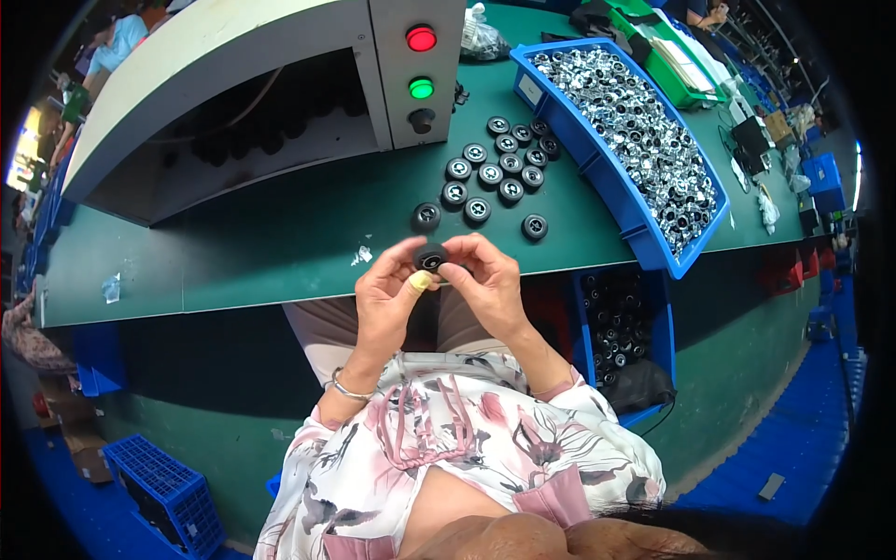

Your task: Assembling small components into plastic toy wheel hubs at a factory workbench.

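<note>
Between both hands, over the bench's front edge, is a small black wheel with a dark hub. My left hand pinches its left side; a yellow cover wraps the thumb tip. From the right, my right hand grips the same wheel with thumb and fingers. Just beyond the hands stands another black wheel. Several more black wheels lie loosely grouped on the green bench, farther right. One wheel sits apart, nearer the front edge.
A white-grey machine with red and green lights fills the back left. At right, a long blue bin holds many shiny metal-and-black parts. Below the bench edge, another blue bin contains black wheels. Plastic scraps lie on the bench.
</note>
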Tool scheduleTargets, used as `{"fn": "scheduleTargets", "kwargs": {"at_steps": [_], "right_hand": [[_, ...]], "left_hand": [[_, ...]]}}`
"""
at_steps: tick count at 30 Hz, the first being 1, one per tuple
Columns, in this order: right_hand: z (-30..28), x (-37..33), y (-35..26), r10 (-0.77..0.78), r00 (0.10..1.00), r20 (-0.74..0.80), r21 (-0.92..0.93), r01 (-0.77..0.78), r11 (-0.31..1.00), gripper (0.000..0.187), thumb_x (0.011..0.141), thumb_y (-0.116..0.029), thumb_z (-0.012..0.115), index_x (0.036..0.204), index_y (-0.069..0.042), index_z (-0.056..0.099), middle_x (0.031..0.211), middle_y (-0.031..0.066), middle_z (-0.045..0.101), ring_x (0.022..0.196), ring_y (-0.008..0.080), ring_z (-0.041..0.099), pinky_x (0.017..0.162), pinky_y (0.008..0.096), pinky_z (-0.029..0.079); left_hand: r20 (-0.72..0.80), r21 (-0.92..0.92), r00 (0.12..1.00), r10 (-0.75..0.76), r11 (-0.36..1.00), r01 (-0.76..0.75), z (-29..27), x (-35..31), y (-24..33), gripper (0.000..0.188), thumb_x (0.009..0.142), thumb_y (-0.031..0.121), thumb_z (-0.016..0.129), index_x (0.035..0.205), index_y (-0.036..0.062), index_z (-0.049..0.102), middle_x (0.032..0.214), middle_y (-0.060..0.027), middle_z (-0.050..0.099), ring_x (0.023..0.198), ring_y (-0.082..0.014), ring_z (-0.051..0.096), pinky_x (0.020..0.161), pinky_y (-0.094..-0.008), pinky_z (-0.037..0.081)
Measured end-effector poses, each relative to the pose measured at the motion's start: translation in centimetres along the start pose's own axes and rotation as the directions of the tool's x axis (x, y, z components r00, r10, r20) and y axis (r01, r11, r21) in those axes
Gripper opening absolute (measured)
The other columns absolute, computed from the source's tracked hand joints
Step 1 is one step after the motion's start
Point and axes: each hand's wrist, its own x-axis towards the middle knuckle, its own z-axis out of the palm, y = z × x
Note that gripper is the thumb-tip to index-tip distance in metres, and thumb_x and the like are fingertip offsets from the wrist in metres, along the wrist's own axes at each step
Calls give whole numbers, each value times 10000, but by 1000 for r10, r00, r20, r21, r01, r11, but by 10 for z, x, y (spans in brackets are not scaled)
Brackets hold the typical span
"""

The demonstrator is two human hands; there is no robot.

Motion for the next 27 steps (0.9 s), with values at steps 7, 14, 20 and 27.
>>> {"fn": "scheduleTargets", "kwargs": {"at_steps": [7,14,20,27], "right_hand": [[-2,0,-10,-5,1000,-27,-35,4,999,232,916,24,670,1145,50,639,1025,70,626,941,127,628,828,255,531],[0,5,-8,-115,993,6,-184,114,976,183,892,20,685,1074,30,694,1009,85,635,905,151,634,760,266,530],[-2,14,-15,-246,965,90,-342,262,902,215,849,27,705,1063,4,719,985,87,670,856,153,635,714,281,517],[-4,13,-12,-137,987,81,-207,151,967,239,863,17,695,1096,-15,736,979,79,680,865,137,617,675,251,474]], "left_hand": [[19,81,1000,10,997,-11,-2,-1,-5,253,943,59,686,1170,-46,650,1046,-59,659,875,-121,624,796,-267,540],[2,-225,997,-72,972,70,1,-2,-14,244,960,47,661,1173,-64,614,1070,-65,633,953,-144,649,856,-295,562],[-2,96,1000,26,995,-25,-5,-5,-10,271,935,-2,679,1187,-62,600,1064,-67,640,990,-123,625,866,-284,546],[-1,139,996,90,986,-89,-12,-6,-13,224,915,-33,687,1129,-60,627,1053,-43,612,931,-89,612,786,-227,521]]}}
